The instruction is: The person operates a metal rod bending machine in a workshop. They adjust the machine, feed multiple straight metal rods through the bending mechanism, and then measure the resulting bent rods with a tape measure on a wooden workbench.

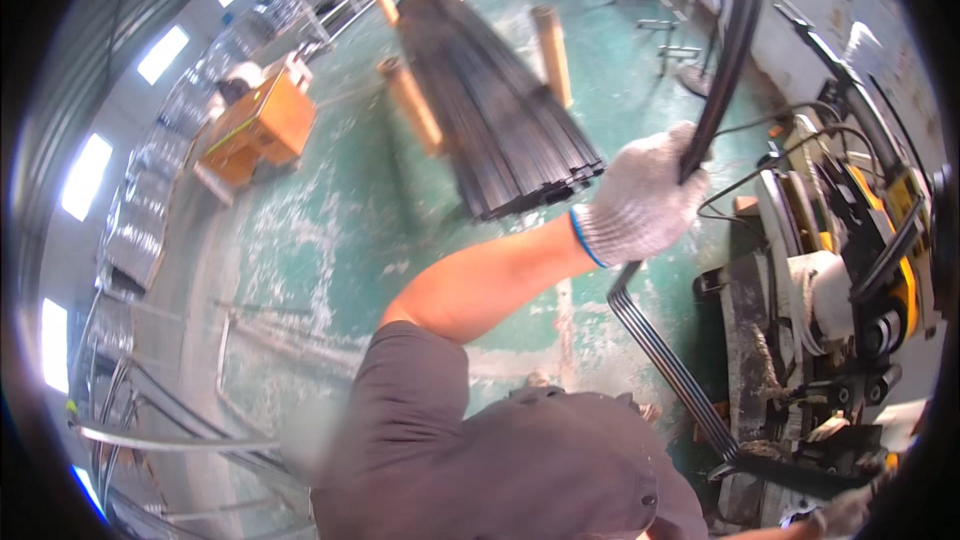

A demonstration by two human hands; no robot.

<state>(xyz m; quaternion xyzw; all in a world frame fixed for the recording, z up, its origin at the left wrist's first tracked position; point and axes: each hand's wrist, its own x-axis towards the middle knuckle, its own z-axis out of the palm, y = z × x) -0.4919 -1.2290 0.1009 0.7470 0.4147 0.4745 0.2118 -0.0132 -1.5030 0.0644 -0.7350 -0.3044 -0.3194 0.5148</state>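
A bent black metal bar (725, 65) runs from the top edge down through my left hand (652, 192), which wears a white knitted glove with a blue cuff and is closed around it. Below that hand the black metal continues into a kinked section (672, 368) that looks like several thin parallel bars. It slopes down to the right, then bends toward the machine. At the lower right rim my right hand (845, 513), gloved too, is beside the far end of this metal. Blur and the picture's edge hide its grip.
A yellow and black machine (905, 280) stands close on the right. Ahead, a long stack of black bars (490, 105) lies between upright brown posts (552, 55). An orange desk (262, 130) and wrapped bundles (140, 200) are on the left; metal frames (180, 438) stand at lower left.
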